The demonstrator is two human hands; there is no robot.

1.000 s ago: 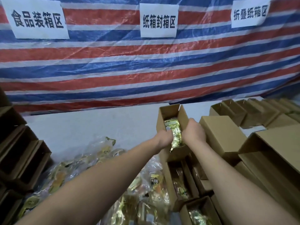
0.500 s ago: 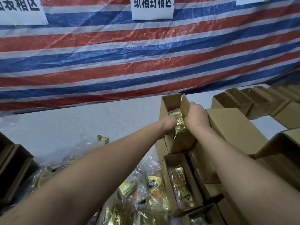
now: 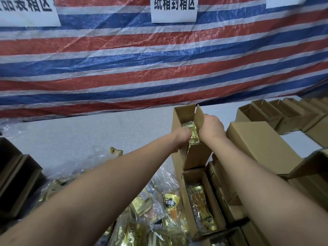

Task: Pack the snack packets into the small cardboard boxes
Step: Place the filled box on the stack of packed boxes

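Observation:
A small open cardboard box (image 3: pixel 194 157) stands raised above the other boxes, tilted toward me. A gold snack packet (image 3: pixel 193 134) lies inside it. My left hand (image 3: pixel 182 137) grips the box's left wall, fingers curled over the rim beside the packet. My right hand (image 3: pixel 212 129) grips the right flap and wall. Just below, a second open box (image 3: pixel 184 196) holds a gold packet (image 3: pixel 202 206). Loose gold snack packets (image 3: pixel 156 219) lie heaped in clear plastic at the bottom centre.
A closed cardboard box (image 3: pixel 260 146) sits right of my hands, with a row of open empty boxes (image 3: pixel 262 112) behind it. Dark open boxes (image 3: pixel 16 180) stand at the left. A single packet (image 3: pixel 116 150) lies on the grey table (image 3: pixel 79 139). A striped tarp hangs behind.
The box has been raised and turned a little further between my hands, and my view has tipped down slightly. Both hands keep their grip on it.

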